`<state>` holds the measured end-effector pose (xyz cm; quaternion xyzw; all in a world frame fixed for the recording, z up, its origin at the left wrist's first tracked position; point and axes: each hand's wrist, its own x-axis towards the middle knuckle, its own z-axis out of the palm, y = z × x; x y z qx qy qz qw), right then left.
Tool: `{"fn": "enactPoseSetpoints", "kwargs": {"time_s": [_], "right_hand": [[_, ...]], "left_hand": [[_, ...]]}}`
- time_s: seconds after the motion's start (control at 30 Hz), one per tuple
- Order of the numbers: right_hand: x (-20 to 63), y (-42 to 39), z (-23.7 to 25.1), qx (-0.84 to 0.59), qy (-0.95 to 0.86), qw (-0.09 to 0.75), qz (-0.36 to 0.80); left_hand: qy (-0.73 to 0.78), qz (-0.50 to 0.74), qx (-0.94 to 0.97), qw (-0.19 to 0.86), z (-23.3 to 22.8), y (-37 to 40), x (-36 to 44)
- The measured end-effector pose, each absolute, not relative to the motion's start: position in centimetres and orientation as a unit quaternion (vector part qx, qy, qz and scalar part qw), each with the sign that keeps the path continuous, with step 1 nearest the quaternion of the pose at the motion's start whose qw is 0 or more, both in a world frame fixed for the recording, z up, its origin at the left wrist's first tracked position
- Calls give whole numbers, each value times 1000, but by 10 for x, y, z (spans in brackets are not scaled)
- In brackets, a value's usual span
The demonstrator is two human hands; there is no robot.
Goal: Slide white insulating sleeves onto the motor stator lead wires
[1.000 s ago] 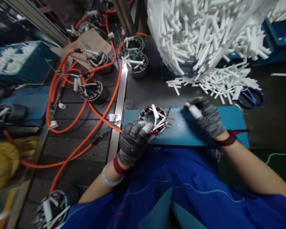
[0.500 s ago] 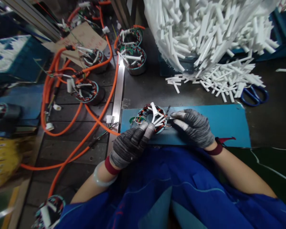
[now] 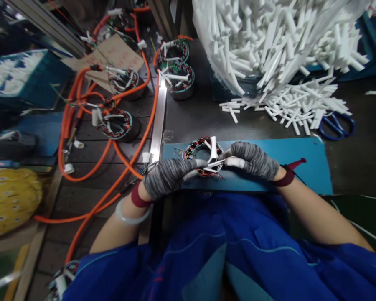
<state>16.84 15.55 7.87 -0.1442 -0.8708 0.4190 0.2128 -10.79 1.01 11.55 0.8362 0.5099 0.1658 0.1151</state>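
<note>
Both gloved hands, left hand (image 3: 167,177) and right hand (image 3: 253,159), pinch a white sleeve (image 3: 217,164) on the stator (image 3: 196,149); clear bag (image 3: 269,42) bulges with sleeves.

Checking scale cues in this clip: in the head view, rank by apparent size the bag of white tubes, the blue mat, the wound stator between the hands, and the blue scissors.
1. bag of white tubes
2. blue mat
3. wound stator
4. blue scissors; close to the stator, so the order is unsure.

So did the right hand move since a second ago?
Yes. The right hand came left along the blue mat, from open mat to the wound ring, where it pinches a white sleeve.
</note>
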Motion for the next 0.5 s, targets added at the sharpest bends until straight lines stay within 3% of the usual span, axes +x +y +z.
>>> {"fn": "enactPoseSetpoints", "kwargs": {"time_s": [0.23, 0.4, 0.5], "right_hand": [[176, 125, 85, -293, -850, 236, 368], [161, 114, 88, -345, -690, 126, 624], [162, 115, 89, -350, -661, 112, 654]], "left_hand": [[478, 200, 822, 236, 115, 12, -111], [478, 176, 818, 267, 109, 16, -116], [472, 166, 824, 264, 111, 15, -116]]}}
